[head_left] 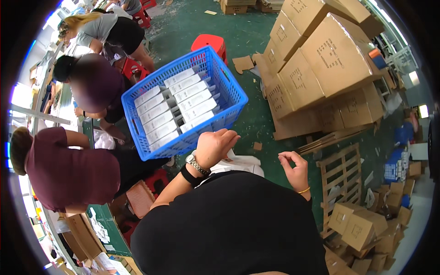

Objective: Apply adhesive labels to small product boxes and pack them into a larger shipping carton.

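Note:
In front of me is a blue plastic basket (230,116) with lattice walls. It holds two rows of white boxes (156,118) standing packed side by side, with a gap at the basket's right end. My left hand (216,145), wearing a metal watch (196,163) and a black wristband, hovers by the basket's near edge. Its fingers are loosely stretched to the right, and nothing shows in them. Farther right, my right hand (296,172) is apart from the basket. Its fingers curl toward the thumb with no object visible between them. What bears the basket is hidden.
Large cardboard cartons (316,68) are stacked at right, above a wooden pallet (341,172). Several people work along benches at left; the nearest wears a maroon shirt (75,167). A red stool (208,42) stands behind the basket. Loose cartons (360,224) lie at lower right.

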Action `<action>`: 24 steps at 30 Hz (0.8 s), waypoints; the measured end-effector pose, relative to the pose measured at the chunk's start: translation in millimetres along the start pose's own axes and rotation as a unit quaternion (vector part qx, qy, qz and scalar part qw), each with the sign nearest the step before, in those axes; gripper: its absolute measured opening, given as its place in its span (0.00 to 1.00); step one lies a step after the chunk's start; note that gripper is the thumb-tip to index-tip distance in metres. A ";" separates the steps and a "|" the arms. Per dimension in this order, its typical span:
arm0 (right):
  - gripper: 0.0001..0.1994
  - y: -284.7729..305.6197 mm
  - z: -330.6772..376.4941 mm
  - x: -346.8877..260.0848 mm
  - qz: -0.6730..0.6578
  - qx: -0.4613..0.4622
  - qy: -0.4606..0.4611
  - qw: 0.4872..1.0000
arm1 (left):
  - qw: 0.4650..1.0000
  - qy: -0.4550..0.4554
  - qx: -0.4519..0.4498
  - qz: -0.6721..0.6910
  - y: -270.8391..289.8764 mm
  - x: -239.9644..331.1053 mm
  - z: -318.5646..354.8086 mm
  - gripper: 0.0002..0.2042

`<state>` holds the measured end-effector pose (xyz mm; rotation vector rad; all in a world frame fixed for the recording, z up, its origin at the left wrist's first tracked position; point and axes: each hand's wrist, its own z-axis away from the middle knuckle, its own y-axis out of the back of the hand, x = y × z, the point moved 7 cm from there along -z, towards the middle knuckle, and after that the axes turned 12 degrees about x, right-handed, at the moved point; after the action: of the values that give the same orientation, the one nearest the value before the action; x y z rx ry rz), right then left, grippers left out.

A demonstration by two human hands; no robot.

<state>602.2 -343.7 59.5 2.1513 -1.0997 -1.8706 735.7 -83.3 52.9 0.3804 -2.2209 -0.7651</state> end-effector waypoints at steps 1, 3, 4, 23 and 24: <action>0.04 6.1 -23.3 6.6 0.006 0.002 0.004 1.000 | 1.000 0.001 0.000 -0.003 -10.2 -2.6 -16.5 0.04; 0.04 15.7 -67.0 24.5 0.004 -0.001 0.008 1.000 | 1.000 -0.007 0.001 -0.004 -37.0 -9.8 -44.6 0.05; 0.04 18.9 -90.5 34.9 0.006 -0.004 0.012 1.000 | 1.000 -0.013 0.003 -0.004 -50.7 -14.9 -62.6 0.05; 0.05 -139.8 -488.8 66.9 -0.112 -0.422 0.275 0.857 | 0.907 0.272 0.227 -0.227 -154.7 -88.9 -268.6 0.04; 0.06 -155.7 -496.6 56.6 -0.134 -0.445 0.300 0.833 | 0.896 0.279 0.249 -0.240 -150.6 -92.9 -277.4 0.04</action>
<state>1115.0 -448.8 57.9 2.0445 0.2030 -1.1875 1007.5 -268.8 58.0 1.2677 -1.7465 -0.2434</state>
